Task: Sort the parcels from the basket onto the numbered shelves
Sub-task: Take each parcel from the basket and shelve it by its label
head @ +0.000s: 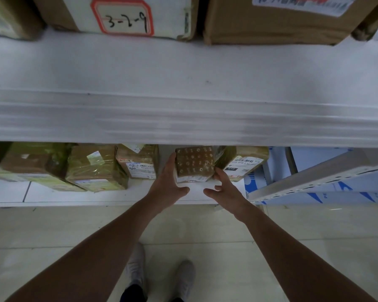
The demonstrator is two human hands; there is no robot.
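Left hand (170, 178) and right hand (225, 189) frame the ring-patterned parcel (194, 165), whose top is hidden under the blurred front edge of the upper shelf (183, 118). Whether that parcel rests on the lower shelf (96, 198) or sits just above it is hard to make out. The right fingertips are partly tucked behind its lower right corner, so I cannot tell whether that hand grips or only touches.

Both bare forearms reach forward and down from the bottom corners. The left hand lies flat against the left side of the parcel, fingers straight and released, thumb spread wide below it. The right hand has bent fingers at the corner, thumb held apart from the cardboard.

Just left of the parcel stands a labelled box (138, 162), its print too small to read, and further left a tape-wrapped box (94, 168). Touching its right side is a box with a label (240, 163) reading 010. Far above it, a carton (122, 18) carries a red-bordered tag, handwritten 3-2-9. Up and to the right, a brown carton (282, 25) has its label cut off by the frame. Well below the parcel, 2 grey shoes (138, 264) stand on the pale floor
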